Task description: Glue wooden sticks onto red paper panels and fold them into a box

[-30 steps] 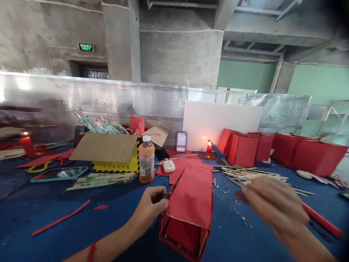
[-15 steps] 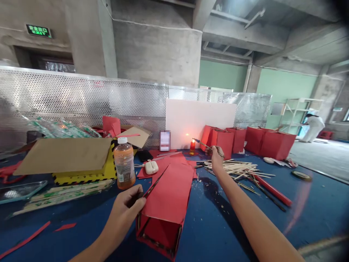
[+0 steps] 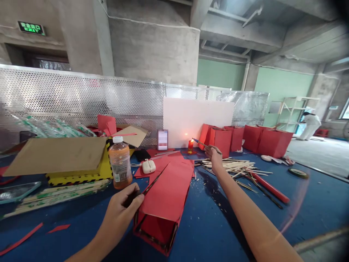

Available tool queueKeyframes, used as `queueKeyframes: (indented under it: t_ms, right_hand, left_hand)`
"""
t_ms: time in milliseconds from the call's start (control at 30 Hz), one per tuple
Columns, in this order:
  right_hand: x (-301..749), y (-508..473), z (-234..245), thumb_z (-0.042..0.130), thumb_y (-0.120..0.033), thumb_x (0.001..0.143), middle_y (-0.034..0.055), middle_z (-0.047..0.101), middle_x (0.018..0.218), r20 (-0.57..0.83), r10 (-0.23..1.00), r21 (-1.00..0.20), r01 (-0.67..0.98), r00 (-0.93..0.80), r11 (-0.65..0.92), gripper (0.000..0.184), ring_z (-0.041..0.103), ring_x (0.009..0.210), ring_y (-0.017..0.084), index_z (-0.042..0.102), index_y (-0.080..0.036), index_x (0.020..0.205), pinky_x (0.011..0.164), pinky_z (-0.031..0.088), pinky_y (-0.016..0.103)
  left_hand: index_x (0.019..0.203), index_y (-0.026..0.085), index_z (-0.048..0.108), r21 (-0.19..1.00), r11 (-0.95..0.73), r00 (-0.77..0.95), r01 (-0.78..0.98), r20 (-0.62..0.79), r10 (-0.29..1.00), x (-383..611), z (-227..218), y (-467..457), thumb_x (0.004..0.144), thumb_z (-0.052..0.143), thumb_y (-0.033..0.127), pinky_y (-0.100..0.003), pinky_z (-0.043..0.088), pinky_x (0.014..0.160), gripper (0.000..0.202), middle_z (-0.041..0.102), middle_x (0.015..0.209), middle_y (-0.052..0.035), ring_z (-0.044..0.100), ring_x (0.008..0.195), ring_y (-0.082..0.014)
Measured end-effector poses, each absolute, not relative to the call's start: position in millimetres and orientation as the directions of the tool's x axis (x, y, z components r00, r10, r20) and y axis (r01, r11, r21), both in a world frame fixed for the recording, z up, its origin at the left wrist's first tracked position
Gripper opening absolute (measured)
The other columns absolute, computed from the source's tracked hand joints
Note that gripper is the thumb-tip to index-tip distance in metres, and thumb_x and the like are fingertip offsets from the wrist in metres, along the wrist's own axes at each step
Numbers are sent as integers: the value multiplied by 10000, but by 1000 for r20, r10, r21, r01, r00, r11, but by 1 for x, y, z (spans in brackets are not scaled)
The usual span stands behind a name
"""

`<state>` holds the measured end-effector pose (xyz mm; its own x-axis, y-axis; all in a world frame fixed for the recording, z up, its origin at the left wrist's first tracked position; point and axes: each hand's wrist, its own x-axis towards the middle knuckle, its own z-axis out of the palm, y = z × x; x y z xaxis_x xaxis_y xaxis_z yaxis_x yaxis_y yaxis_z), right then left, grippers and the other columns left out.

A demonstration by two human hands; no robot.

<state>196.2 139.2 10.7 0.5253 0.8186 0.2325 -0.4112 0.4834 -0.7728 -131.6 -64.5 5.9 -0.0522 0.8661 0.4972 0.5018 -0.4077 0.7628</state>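
A long red paper box (image 3: 166, 191) lies in front of me, its near end open and its edges lined with dark strips. My left hand (image 3: 127, 205) is closed at the box's left edge, thumb and fingers pinching it. Farther out, my right hand (image 3: 214, 157) is closed on a thin stick (image 3: 201, 143) with a dark, bluish tip. That tip is at the flame of a small lit candle (image 3: 190, 146) in a red-orange holder. Beyond the red box lie flat red paper sheets (image 3: 174, 156).
Loose wooden sticks (image 3: 231, 166) lie right of centre, near a red rod (image 3: 269, 187) and a tape roll (image 3: 298, 173). Several red boxes (image 3: 275, 142) stand behind them. An orange drink bottle (image 3: 120, 163), a white earphone case (image 3: 148, 166) and a cardboard box (image 3: 58, 154) are left.
The view has shifted slightly, so most things sit a little farther left. The stick's tip remains at the candle flame, and my left hand keeps its hold on the red box.
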Motion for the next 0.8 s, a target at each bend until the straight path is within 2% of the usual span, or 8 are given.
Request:
queueKeyframes:
  t_ms: [233, 800]
  right_hand:
    - [200, 140, 10, 562, -187, 692, -3, 723, 631, 224, 822, -769, -423, 523, 479, 64, 726, 664, 182, 588, -204, 748, 577, 571, 259]
    - [202, 142, 3, 625, -201, 690, -1, 723, 653, 268, 830, -787, -386, 489, 482, 73, 722, 687, 173, 610, -199, 761, 608, 584, 262]
  left_hand:
    - [615, 192, 425, 750, -415, -57, 516, 513, 856, -132, 6, -66, 783, 521, 484, -202, 311, 467, 351, 356, 603, 38, 355, 550, -108]
    - [625, 195, 444, 685, -421, -13, 595, 532, 847, -133, 6, -64, 819, 491, 491, -221, 304, 482, 357, 378, 581, 39, 373, 536, -113]
